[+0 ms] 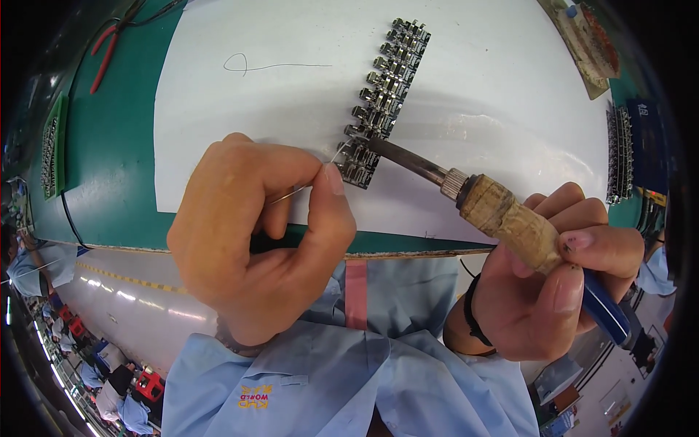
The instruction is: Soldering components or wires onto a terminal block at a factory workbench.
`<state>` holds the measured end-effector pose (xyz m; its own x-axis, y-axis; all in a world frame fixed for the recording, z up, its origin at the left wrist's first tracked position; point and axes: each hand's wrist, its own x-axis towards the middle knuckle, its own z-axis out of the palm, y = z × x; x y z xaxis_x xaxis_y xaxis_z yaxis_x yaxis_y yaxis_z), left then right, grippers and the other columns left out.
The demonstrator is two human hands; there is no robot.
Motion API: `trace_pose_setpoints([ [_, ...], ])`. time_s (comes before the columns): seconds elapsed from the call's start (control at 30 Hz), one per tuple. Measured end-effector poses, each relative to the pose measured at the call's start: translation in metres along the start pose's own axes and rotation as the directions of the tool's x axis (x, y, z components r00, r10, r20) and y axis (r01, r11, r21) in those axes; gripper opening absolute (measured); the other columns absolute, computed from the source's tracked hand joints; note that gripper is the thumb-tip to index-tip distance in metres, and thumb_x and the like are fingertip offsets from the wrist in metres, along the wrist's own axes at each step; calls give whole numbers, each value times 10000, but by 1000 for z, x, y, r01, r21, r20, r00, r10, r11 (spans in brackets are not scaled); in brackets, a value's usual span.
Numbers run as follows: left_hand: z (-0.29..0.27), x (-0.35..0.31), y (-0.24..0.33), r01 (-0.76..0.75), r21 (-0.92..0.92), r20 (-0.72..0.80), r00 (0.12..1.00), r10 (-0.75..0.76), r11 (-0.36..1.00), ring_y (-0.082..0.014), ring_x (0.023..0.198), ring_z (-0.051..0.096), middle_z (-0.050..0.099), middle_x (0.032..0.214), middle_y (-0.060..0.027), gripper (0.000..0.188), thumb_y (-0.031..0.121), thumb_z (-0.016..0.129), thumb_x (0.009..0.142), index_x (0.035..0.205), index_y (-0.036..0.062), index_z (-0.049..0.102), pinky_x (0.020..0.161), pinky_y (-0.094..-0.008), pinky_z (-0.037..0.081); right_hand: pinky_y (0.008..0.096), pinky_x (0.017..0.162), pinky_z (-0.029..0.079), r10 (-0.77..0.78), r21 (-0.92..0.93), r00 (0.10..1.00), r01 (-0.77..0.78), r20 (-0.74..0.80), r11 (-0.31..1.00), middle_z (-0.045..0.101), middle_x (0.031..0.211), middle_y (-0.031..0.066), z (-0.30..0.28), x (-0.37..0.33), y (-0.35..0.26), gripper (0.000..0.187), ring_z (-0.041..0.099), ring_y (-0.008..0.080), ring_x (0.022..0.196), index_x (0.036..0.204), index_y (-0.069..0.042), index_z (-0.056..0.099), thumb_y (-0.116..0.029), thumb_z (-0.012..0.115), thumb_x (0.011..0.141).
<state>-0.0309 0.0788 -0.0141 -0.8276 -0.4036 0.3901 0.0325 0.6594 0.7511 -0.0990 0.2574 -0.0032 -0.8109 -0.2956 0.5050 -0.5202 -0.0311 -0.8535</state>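
Observation:
A strip of small circuit boards (pixel 386 95) with shiny metal connectors lies slantwise on a white sheet (pixel 240 109). My left hand (pixel 262 226) pinches a thin solder wire (pixel 293 194) between thumb and forefinger, its end reaching the near part of the strip. In my right hand (pixel 561 277) is a soldering iron (pixel 502 215) with a tape-wrapped handle and a blue rear end. The iron's dark tip meets the strip close to the wire's end; whether tip and wire touch each other I cannot tell.
A loose piece of wire (pixel 277 66) lies curled on the sheet. Red-handled pliers (pixel 104 58) and a green board (pixel 54 148) are at the left. More board strips (pixel 619 155) stand at the right, below a worn wooden holder (pixel 580 47). The green table's front edge (pixel 408 255) runs before me.

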Motion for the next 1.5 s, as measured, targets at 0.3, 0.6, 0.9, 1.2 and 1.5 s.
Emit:
trace_pose_setpoints([
  [0.3,0,1,-3,-57,-1,4,998,57,998,-34,555,281,429,642,24,134,-72,665,751,766,-1,552,504,-196,187,281,519,295,-37,72,998,33,53,997,392,610,55,-7,1,6,181,312,124,538,891,-32,470,-189,542,837],
  [0.6,-10,-4,6,181,-129,-112,974,-196,975,-40,581,313,524,718,0,92,-28,632,823,846,-10,544,545,-191,242,279,526,298,-76,109,989,90,-130,990,383,619,49,6,-10,3,191,325,130,568,920,-20,450,-184,507,841],
  [0.9,-11,-6,-6,60,-209,-39,997,-70,976,-47,601,319,437,699,17,96,-36,632,805,812,-10,539,558,-196,241,283,516,288,-164,90,975,179,-153,980,391,637,41,7,-21,4,189,340,130,573,962,-68,445,-228,508,883],
  [1.2,-7,-4,-7,-48,-7,27,998,48,999,-39,565,269,391,679,23,140,-79,643,743,741,0,528,519,-201,190,289,507,290,-59,43,998,59,-12,997,416,645,43,1,-21,-3,248,374,137,567,959,-81,452,-269,593,881],
  [1.5,-10,-6,-8,-75,-26,-15,997,74,997,-25,572,265,392,673,38,120,-60,633,778,789,5,533,518,-196,188,291,510,301,-60,24,997,59,40,998,424,652,51,0,-19,-6,224,379,136,572,977,-78,464,-253,576,896],
])
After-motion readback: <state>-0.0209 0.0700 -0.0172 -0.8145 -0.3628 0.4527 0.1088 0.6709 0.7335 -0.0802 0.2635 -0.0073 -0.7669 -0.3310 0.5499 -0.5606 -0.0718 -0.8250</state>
